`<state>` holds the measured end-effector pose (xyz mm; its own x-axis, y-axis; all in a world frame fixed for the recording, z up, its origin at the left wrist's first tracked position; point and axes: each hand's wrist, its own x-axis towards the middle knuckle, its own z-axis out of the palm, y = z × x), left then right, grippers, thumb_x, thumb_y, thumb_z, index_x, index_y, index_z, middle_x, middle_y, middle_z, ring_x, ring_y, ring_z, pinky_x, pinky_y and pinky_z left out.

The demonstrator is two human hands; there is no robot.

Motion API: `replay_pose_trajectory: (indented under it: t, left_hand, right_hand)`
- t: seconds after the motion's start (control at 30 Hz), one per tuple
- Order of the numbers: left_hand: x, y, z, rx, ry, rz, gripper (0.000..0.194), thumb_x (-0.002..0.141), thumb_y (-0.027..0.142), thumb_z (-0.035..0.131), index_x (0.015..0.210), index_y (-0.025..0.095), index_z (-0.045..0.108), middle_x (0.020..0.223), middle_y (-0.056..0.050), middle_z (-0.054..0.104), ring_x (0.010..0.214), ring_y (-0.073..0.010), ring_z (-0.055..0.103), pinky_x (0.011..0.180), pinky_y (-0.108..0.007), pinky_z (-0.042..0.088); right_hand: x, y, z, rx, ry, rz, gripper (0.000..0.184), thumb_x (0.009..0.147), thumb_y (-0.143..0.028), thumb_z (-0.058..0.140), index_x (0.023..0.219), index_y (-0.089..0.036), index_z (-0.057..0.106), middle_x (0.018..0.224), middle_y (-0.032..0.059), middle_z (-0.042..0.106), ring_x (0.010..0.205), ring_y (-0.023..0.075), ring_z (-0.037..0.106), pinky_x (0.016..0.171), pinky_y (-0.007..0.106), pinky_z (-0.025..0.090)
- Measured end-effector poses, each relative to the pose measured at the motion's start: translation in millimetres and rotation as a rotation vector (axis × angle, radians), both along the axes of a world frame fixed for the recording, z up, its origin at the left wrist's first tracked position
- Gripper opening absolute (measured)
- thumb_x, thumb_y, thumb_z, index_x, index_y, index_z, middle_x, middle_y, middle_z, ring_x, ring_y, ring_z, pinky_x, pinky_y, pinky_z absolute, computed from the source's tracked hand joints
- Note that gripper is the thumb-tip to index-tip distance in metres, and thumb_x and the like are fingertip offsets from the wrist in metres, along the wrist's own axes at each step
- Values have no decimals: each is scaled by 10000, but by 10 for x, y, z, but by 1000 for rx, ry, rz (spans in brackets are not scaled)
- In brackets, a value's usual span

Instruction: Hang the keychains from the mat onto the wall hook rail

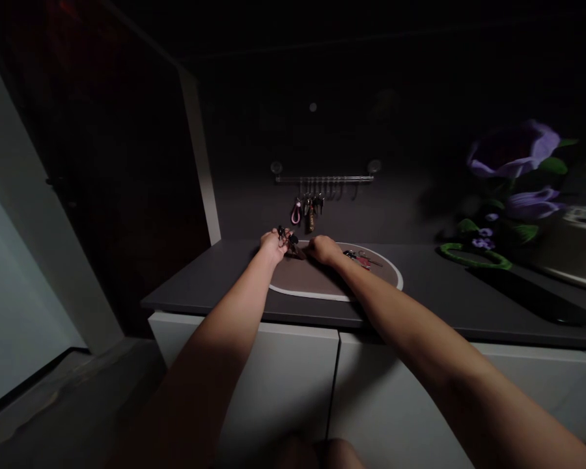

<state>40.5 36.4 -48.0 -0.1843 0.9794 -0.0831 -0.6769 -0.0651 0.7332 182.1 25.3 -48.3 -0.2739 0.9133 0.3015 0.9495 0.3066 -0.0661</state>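
Forearms point(410, 319) reach over mat point(312, 281); left hand point(272, 246) grasping key bunch point(288, 240); right hand point(325, 250) curled, cannot tell if holding.

Large purple flowers point(532, 203) with green leaves point(525, 232) stand toward the right end of the dark surface point(434, 286), above a fuzzy green ring point(473, 263). Beside them sits a rounded, pale metallic container point(576, 251) (partly cut off by the view's edge). White cabinets point(283, 384) lie below; a dark door point(112, 163) fills the left.
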Motion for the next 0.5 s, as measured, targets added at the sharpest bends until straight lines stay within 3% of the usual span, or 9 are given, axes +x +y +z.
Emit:
replay_pose_trajectory:
  t: [0.27, 0.5]
  left_hand:
    - [5, -56, 36, -31, -34, -8, 207, 868, 132, 343, 716, 141, 482, 562, -1, 569, 505, -98, 585, 553, -234, 477]
    - [32, -104, 45, 10, -7, -22, 195, 869, 138, 346, 721, 150, 472, 577, -2, 576, 520, -104, 591, 548, -233, 473]
  right_hand:
    - [84, 68, -28, 8, 82, 69, 217, 733, -219, 532, 876, -196, 694, 910, 65, 684, 876, 165, 614, 720, 197, 411]
    - [184, 111, 9, 38, 332, 109, 192, 736, -272, 555, 828, -165, 685, 810, 37, 682, 762, 136, 606, 660, 192, 403]
